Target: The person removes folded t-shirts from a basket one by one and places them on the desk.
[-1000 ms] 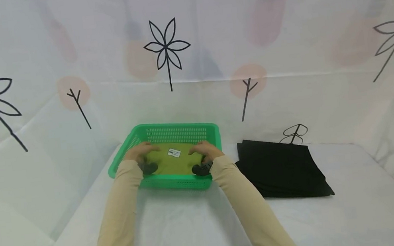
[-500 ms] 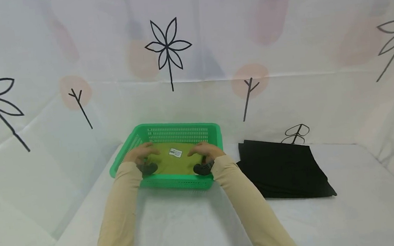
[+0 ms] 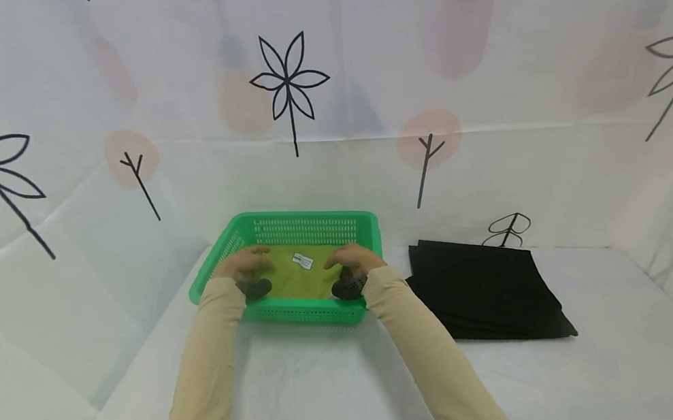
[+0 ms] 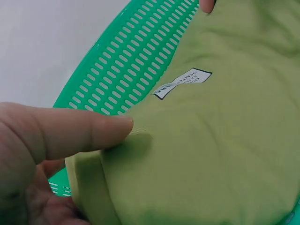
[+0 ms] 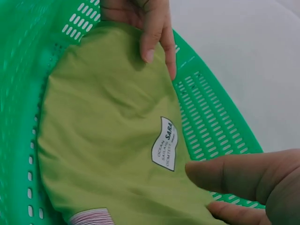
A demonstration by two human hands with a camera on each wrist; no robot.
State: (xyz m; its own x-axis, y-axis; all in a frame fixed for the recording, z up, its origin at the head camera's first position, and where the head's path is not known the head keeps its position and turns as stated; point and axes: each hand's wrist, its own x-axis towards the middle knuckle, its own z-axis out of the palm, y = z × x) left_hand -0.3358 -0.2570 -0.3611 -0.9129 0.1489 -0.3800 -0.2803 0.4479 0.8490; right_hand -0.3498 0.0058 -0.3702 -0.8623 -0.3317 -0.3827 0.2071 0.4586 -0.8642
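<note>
Here my left hand (image 3: pixel 240 264) pinches one end of the green cloth (image 3: pixel 291 280) lying inside the basket (image 3: pixel 304 228), its fingers half hidden. My right hand (image 3: pixel 355 257), cut off in its wrist view, thumbs the edge; whether it grips, I cannot tell.

we see a bright green basket (image 3: pixel 297 308) near the far edge of the white worktop (image 3: pixel 312 390), its walls patterned with rows of slots. the cloth (image 5: pixel 117 131) inside is olive green, with a white, dark-lettered label (image 5: pixel 164 144) and a pinkish striped patch (image 5: pixel 93 218). toward the far right corner lies plain black fabric (image 3: pixel 489 290); the sleeves (image 3: pixel 205 367) are beige. black line flowers (image 3: pixel 287 80) and pastel blots (image 3: pixel 460 26) mark the white backdrop (image 3: pixel 185 61).
</note>
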